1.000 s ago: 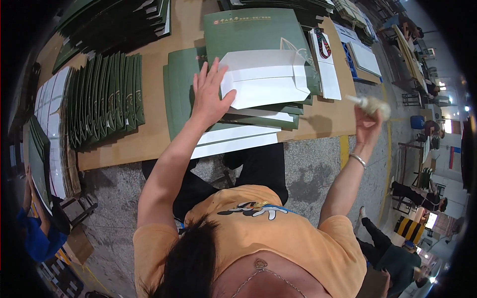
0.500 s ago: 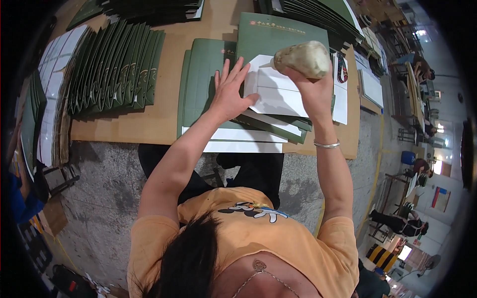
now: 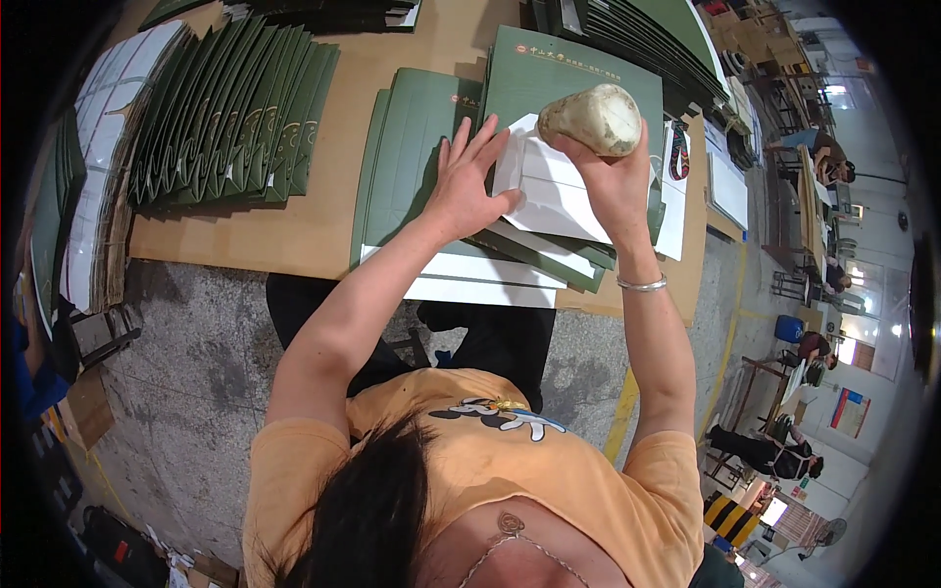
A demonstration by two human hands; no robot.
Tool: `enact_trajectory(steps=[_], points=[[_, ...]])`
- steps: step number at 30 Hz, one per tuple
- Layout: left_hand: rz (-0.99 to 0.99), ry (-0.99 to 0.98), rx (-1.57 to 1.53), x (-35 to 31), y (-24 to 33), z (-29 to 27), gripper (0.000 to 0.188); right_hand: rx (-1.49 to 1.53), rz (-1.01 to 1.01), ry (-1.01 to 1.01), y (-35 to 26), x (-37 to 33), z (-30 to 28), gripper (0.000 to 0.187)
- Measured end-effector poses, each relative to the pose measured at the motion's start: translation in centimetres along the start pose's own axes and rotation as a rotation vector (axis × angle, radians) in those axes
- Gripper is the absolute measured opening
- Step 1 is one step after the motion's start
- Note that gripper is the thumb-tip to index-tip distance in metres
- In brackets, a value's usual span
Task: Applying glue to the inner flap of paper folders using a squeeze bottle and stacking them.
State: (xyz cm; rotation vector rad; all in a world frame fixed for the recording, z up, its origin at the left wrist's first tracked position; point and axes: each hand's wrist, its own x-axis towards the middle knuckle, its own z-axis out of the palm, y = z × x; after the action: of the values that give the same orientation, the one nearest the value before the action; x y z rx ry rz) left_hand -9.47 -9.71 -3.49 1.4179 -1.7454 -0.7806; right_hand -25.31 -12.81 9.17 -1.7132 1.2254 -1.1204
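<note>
My right hand (image 3: 610, 191) is wrapped round a stained whitish squeeze bottle (image 3: 591, 120), probably of glue, its round base turned up toward me. Below the bottle lies the white inner side of a folded paper piece (image 3: 554, 196), on top of a loose pile of dark green sheets. My left hand (image 3: 463, 188) rests with fingers spread across the green folder (image 3: 417, 127) and the left edge of that white piece, the thumb on the white. The bottle's nozzle is hidden in this view now. Behind the bottle a larger green sheet (image 3: 549, 64) lies flat.
A fanned row of folded green bags (image 3: 235, 122) stands at the left of the brown tabletop (image 3: 235, 240), beside a tied white stack (image 3: 103, 167). More dark green stacks (image 3: 647, 49) lie at the far side. A patterned strap (image 3: 678, 152) lies at the right. Other people work at distant tables.
The bottle has tipped so that its base shows more, and its nozzle has gone out of sight. My left hand keeps its place on the paper. The whole view has turned slightly.
</note>
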Motion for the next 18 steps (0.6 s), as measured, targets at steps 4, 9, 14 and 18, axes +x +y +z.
enact_trajectory(steps=[4, 9, 14, 18], points=[[-0.003, -0.017, -0.015, 0.0, 0.1, -0.1, 0.087, -0.015, 0.014, -0.006, 0.2, -0.5, -0.1, 0.056], [0.008, -0.023, -0.019, 0.1, 0.0, -0.1, 0.086, 0.018, -0.069, 0.101, 0.2, 0.1, -0.9, 0.056], [0.049, -0.012, -0.033, 0.0, 0.0, 0.0, 0.082, 0.036, -0.080, 0.237, -0.1, -0.9, -6.4, 0.050], [0.099, -0.002, -0.035, 0.0, -0.7, 0.1, 0.081, 0.082, -0.012, 0.347, -0.2, -3.3, -11.9, 0.046]])
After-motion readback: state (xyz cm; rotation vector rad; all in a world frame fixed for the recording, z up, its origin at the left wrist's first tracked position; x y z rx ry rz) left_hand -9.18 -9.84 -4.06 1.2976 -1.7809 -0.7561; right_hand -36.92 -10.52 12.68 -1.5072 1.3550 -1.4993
